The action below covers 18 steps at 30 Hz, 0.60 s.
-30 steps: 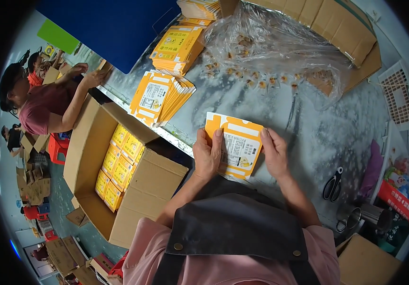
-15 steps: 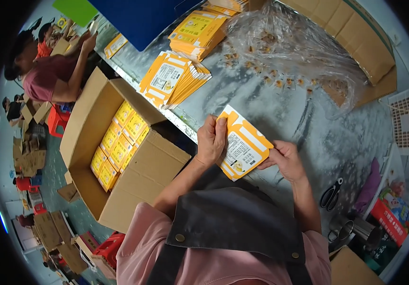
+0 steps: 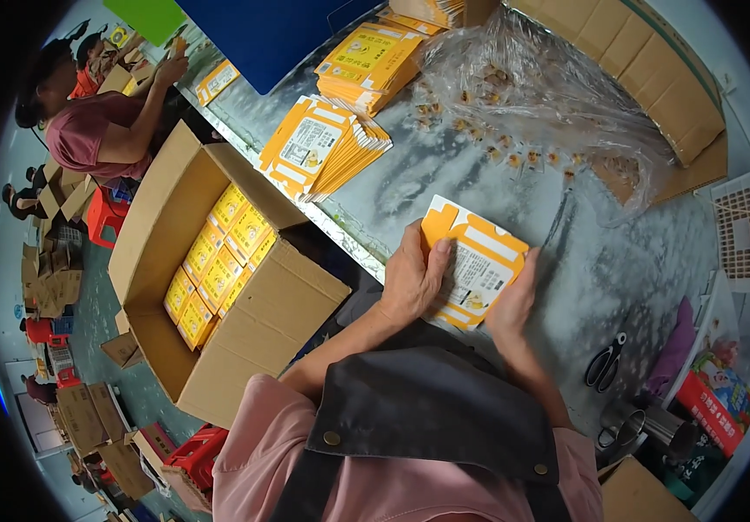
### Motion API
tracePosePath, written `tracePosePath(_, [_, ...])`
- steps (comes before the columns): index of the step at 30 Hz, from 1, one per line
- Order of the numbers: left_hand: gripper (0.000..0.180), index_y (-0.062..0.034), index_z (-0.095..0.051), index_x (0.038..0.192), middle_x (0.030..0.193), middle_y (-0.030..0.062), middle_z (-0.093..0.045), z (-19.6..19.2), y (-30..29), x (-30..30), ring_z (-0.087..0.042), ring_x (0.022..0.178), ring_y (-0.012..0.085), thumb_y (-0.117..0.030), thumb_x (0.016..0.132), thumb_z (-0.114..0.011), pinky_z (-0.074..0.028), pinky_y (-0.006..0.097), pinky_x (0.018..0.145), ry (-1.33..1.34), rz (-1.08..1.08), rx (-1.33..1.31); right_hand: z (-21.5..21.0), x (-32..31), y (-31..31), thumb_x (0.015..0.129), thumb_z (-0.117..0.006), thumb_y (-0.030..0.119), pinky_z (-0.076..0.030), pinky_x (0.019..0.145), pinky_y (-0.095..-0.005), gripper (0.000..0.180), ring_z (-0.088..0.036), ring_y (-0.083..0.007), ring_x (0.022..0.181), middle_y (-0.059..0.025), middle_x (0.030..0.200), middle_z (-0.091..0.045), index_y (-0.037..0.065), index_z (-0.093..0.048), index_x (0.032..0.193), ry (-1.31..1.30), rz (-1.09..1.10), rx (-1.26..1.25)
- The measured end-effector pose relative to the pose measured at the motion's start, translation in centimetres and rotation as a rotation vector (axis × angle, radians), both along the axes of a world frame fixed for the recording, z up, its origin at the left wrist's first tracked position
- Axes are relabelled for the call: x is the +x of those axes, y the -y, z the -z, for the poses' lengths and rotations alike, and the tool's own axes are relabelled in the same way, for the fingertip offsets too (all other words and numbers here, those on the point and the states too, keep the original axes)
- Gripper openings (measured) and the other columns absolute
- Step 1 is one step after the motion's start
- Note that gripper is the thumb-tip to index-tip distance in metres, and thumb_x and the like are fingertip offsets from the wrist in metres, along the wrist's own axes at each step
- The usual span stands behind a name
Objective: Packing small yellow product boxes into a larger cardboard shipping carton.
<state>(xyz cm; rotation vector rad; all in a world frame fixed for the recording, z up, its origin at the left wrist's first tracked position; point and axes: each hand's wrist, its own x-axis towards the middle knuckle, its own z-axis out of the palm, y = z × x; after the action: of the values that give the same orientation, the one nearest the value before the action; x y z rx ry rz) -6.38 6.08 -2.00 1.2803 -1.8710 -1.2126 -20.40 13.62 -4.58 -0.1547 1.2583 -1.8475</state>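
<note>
Both hands grip flat orange carton: left hand thumb on top, right hand pinching lower edge.

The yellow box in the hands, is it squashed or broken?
No, nothing looks broken. The flat yellow-and-white cardboard carton is simply unfolded, held by the left hand and right hand over the grey table, like the fanned pile of flat cartons.
</note>
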Motion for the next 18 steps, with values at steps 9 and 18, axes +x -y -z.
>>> tracePosePath(9, [0.070,0.0022,-0.040,0.136,0.116,0.0258,-0.058,0.1,-0.6,0.2,-0.060,0.100,0.0407,-0.043,0.089,-0.064,-0.049,0.042,0.087,-0.112,0.156,-0.152,0.0,0.7,0.6,0.098,-0.031,0.063,-0.049,0.091,-0.0312,0.070,-0.063,-0.0205,0.103,-0.0111,0.117,-0.062,0.001,-0.054,0.122,-0.051,0.021,0.164])
tracePosePath(18, [0.086,0.0077,-0.033,0.140,0.112,0.0246,-0.055,-0.3,-0.8,-0.3,-0.059,0.103,0.0381,-0.038,0.080,-0.076,-0.049,0.041,0.085,-0.024,0.123,-0.246,-0.1,0.7,1.7,0.100,-0.035,0.058,-0.052,0.077,-0.0271,0.063,-0.064,-0.0142,0.089,-0.0075,0.104,-0.065,0.001,-0.060,0.108,-0.145,0.024,0.095])
